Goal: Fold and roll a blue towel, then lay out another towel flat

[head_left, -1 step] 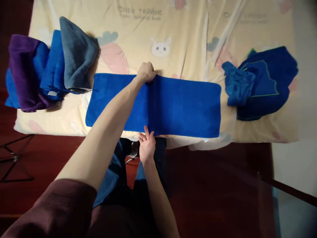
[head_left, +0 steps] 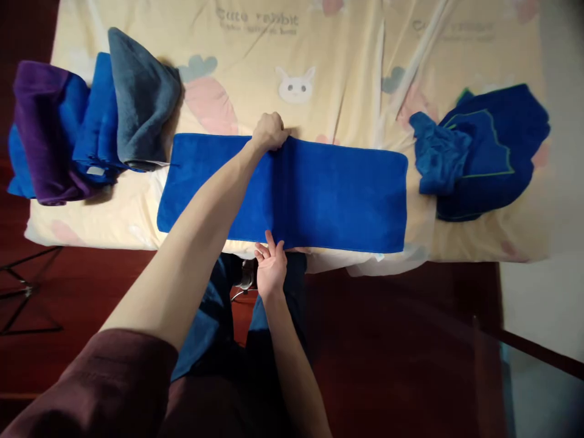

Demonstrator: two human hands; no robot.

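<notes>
A blue towel [head_left: 347, 194] lies flat as a long rectangle along the near side of the bed, with a dark crease or shadow down its middle. My left hand [head_left: 270, 131] reaches across it and is closed on its far edge, near the middle. Palm up at the near edge is my right hand [head_left: 272, 271], its fingers apart and their tips touching or just over the cloth. My left forearm covers part of the towel's left half.
Left on the bed [head_left: 356, 55] are a grey towel [head_left: 143, 97], a purple towel [head_left: 39, 121] and rolled blue towels [head_left: 98, 115]. Crumpled blue cloths [head_left: 493, 152] lie at the right. A black metal stand [head_left: 28, 291] is on the floor at left.
</notes>
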